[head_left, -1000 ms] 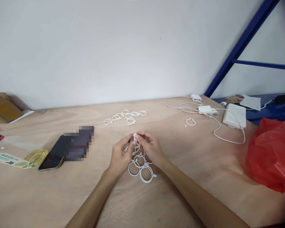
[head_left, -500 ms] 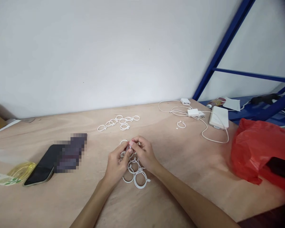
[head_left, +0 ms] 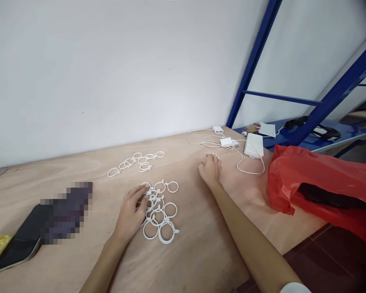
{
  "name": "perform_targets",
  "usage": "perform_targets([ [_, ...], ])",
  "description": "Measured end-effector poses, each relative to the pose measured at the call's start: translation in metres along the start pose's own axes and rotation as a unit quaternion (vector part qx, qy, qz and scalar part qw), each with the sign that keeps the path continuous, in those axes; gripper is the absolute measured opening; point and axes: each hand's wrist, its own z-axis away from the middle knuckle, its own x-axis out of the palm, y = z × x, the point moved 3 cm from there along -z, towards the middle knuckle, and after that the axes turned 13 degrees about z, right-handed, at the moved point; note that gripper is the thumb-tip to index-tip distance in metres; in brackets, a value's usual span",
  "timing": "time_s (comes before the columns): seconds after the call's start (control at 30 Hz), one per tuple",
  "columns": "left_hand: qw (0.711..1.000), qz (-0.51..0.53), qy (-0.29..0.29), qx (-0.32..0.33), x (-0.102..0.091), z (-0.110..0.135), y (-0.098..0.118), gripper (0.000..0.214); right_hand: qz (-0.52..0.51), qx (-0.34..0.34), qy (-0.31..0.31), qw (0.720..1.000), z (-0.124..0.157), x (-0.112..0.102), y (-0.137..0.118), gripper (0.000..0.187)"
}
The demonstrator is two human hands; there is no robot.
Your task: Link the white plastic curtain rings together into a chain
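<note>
**Around the ring pile (head_left: 165, 219), two hands set well apart**

We see the left hand (head_left: 131, 211) low at the pile's left edge, its forearm slanting back toward the near side. Thumb and fingers curve toward each other, the fingertips touching the outermost white rings; we cannot tell whether they pinch one. The right hand (head_left: 211, 169) lies beyond the pile and to its right, at the end of a long, outstretched forearm with a white cuff (head_left: 294, 287). Its back is turned up to us and its fingers bend forward over the counter (head_left: 195, 244). White tips (head_left: 216, 155) show just past those fingers, but we cannot tell whether the hand grips them.

The pile itself lies between the hands, its rings overlapping flat on the wood, nearer the left hand. Beyond it and a little to the left, we find a second ring cluster (head_left: 139, 160), apart from both hands. Well to the pile's left is a dark phone (head_left: 18, 238); to its right, past the right forearm, sits a red bag (head_left: 280, 179).
</note>
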Motion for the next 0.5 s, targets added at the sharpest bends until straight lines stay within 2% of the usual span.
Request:
perform_targets([
  [0.1, 1.0, -0.01, -0.003, -0.023, 0.001, 0.001, 0.001, 0.041, 0.079, 0.011, -0.039, 0.996, -0.006, 0.003, 0.014, 0.051],
  [0.23, 0.999, 0.028, -0.032, -0.028, 0.002, 0.003, 0.009, 0.041, 0.112, -0.013, -0.062, 0.992, -0.005, 0.008, 0.013, 0.043],
  [0.37, 0.997, 0.06, -0.036, -0.018, 0.002, 0.004, 0.017, 0.036, 0.042, -0.054, -0.044, 0.997, -0.006, 0.012, 0.013, 0.027],
  [0.5, 0.998, 0.058, 0.006, 0.008, 0.0, 0.004, 0.019, 0.033, -0.042, -0.08, -0.045, 0.995, -0.003, 0.014, 0.001, 0.018],
])
